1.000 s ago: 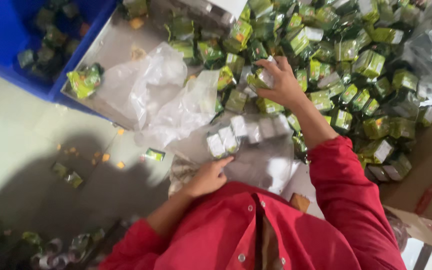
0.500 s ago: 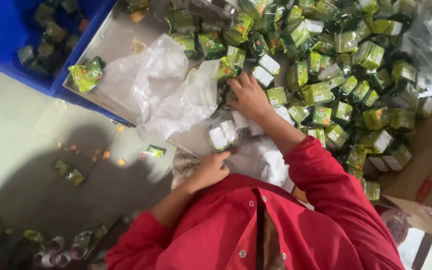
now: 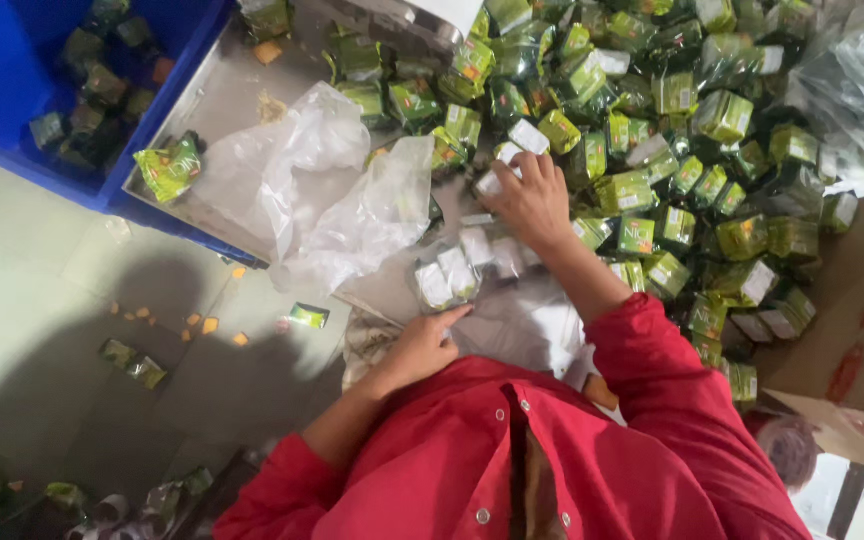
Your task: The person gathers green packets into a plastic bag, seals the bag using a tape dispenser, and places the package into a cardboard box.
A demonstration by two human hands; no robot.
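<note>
My right hand (image 3: 534, 203) rests on the near edge of a heap of small green packets (image 3: 652, 150) on a metal table, fingers closed over a few green-and-white packets (image 3: 510, 160). My left hand (image 3: 422, 345) pinches the near edge of a clear plastic bag (image 3: 449, 280) that lies on the table with several packets inside. The two hands are about a hand's width apart. Red sleeves cover both arms.
Crumpled clear plastic bags (image 3: 337, 195) lie left of the hands. A blue crate (image 3: 12, 110) holding packets stands at the far left. Cardboard boxes (image 3: 852, 330) sit at the right. Packets (image 3: 309, 316) and orange crumbs (image 3: 210, 325) are scattered on the floor.
My right hand has pulled back from deeper in the heap toward the filled bag, with packets in its fingers. My left hand has stayed at the bag's edge.
</note>
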